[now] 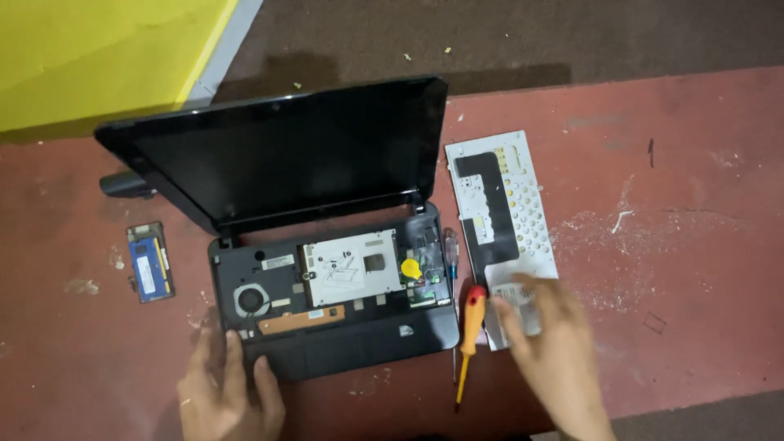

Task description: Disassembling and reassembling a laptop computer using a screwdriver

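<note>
A small black laptop lies open on a red surface with its keyboard taken out, showing a metal-cased drive, a fan and a yellow round cell. My left hand rests on the laptop's front left corner, fingers spread. My right hand, blurred, hovers with fingers apart over the near end of the removed keyboard, which lies face down to the laptop's right. A red and yellow screwdriver lies between laptop and keyboard.
A blue memory module lies left of the laptop. A second screwdriver rests by the laptop's right edge. A yellow sheet covers the far left corner. A dark floor strip runs along the back.
</note>
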